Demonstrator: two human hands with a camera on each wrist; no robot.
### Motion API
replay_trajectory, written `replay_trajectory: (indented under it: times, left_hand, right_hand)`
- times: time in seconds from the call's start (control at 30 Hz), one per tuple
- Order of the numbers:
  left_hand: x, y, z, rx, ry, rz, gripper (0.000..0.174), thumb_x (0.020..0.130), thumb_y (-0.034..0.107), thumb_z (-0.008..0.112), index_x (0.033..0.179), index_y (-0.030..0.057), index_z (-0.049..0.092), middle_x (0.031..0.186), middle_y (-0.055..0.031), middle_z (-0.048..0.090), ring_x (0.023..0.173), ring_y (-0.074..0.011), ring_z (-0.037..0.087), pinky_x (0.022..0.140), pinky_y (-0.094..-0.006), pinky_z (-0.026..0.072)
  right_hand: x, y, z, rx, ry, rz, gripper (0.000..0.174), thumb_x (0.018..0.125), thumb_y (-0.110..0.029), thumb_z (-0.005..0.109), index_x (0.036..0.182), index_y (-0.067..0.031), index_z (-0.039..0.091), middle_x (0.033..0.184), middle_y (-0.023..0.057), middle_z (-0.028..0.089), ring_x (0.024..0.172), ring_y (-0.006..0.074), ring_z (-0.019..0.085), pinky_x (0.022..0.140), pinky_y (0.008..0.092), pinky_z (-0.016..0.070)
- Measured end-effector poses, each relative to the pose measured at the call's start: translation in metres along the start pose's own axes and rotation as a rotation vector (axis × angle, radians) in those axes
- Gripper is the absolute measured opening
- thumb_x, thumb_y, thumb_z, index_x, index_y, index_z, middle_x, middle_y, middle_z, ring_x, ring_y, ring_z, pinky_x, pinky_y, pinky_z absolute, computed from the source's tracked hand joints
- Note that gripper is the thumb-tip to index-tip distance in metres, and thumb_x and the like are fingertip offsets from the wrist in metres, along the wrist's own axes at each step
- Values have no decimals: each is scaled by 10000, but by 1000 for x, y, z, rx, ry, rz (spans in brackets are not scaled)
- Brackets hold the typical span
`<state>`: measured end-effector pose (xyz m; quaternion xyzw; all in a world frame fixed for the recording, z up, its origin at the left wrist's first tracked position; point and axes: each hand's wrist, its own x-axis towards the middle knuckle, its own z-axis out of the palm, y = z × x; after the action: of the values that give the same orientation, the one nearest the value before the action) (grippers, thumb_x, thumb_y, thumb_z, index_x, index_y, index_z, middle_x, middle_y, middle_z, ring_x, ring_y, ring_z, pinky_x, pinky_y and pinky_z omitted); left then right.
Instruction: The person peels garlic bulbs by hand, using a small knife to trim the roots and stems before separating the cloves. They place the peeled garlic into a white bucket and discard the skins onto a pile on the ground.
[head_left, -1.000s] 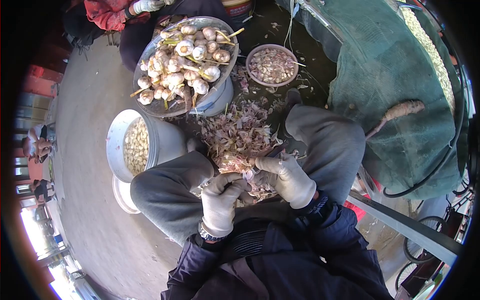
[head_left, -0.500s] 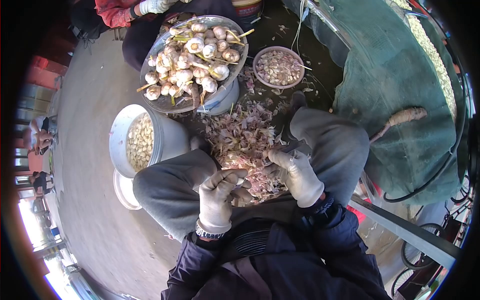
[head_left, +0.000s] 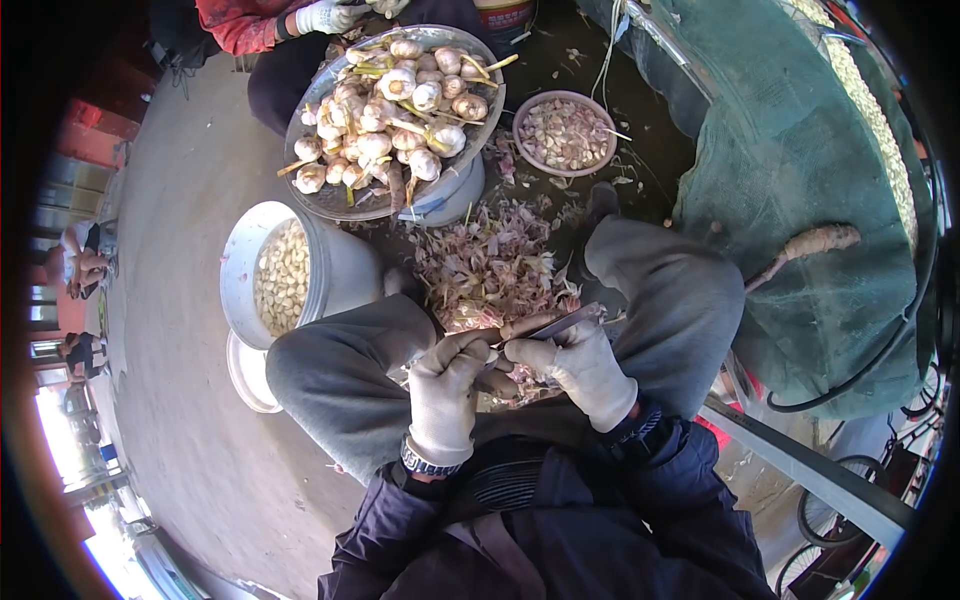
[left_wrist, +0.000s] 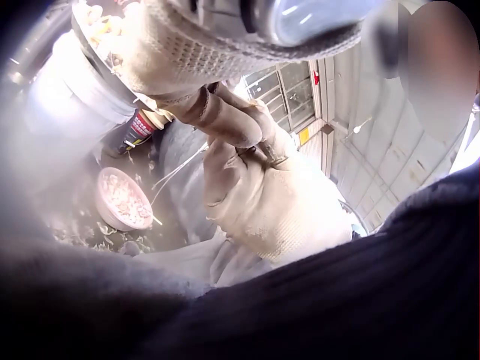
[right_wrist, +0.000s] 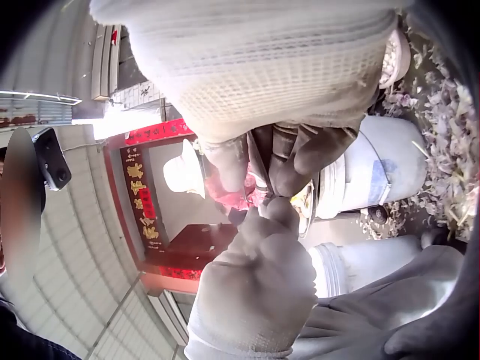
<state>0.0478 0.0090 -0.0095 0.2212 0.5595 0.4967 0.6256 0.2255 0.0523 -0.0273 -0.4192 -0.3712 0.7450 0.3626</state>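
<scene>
Both hands wear pale gloves with soiled fingertips and meet between the knees in the head view. My right hand [head_left: 590, 372] grips a small knife [head_left: 572, 322], its dark blade standing out past the fingers. Close beside it, the left hand [head_left: 445, 395] pinches a garlic clove that the fingers mostly hide. In the right wrist view the fingertips of both hands come together by the blade [right_wrist: 259, 154]. Below the hands lies a heap of papery garlic skins [head_left: 490, 255].
Whole garlic bulbs [head_left: 375, 120] fill a round pan on a bucket. Peeled cloves [head_left: 283, 280] lie in a white bucket [head_left: 350, 270] at left. Beyond the skins is a pink bowl [head_left: 565, 173]. Green netting [head_left: 770, 180] and a metal bar [head_left: 810, 465] are at right. Another person's gloved hand [head_left: 325, 17] shows.
Half a second ago the hands were apart, with a pale clove showing at the left fingertips. Now the right hand has come left against the left hand, its knife blade plainer to see.
</scene>
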Motion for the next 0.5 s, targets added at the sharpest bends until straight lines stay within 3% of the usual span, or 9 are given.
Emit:
replay_trajectory:
  times: [0.13, 0.33, 0.4, 0.5]
  left_hand:
    - [2, 2, 4, 8, 22, -30, 331, 1018, 88, 554, 1237, -151, 625, 920, -175, 726, 639, -225, 716, 533, -321, 567]
    - [-1, 15, 13, 3, -46, -133, 344, 1015, 63, 548, 1288, -137, 609, 968, -186, 737, 720, -224, 735, 634, -302, 582]
    - [-2, 10, 13, 134, -99, -7, 344, 1013, 23, 548, 1324, -114, 603, 1000, -173, 742, 759, -201, 740, 662, -278, 576]
    - [-6, 9, 15, 300, -95, 50, 343, 1014, -6, 548, 1341, -92, 605, 1021, -153, 745, 777, -176, 739, 672, -273, 582]
  right_hand:
    - [2, 1, -4, -29, 7, -1, 236, 924, -36, 737, 1150, 32, 744, 948, 91, 778, 856, 110, 709, 770, 251, 556]
    - [6, 1, -6, -162, 48, -22, 207, 928, -40, 747, 1122, 30, 753, 934, 81, 780, 843, 104, 708, 752, 257, 560]
    - [9, 4, -7, 5, 118, -19, 198, 925, -57, 760, 1104, 25, 763, 923, 69, 782, 833, 93, 705, 747, 251, 556]
    - [9, 6, -9, -56, 93, -45, 197, 920, -84, 775, 1093, 10, 774, 915, 58, 786, 806, 82, 696, 731, 248, 547]
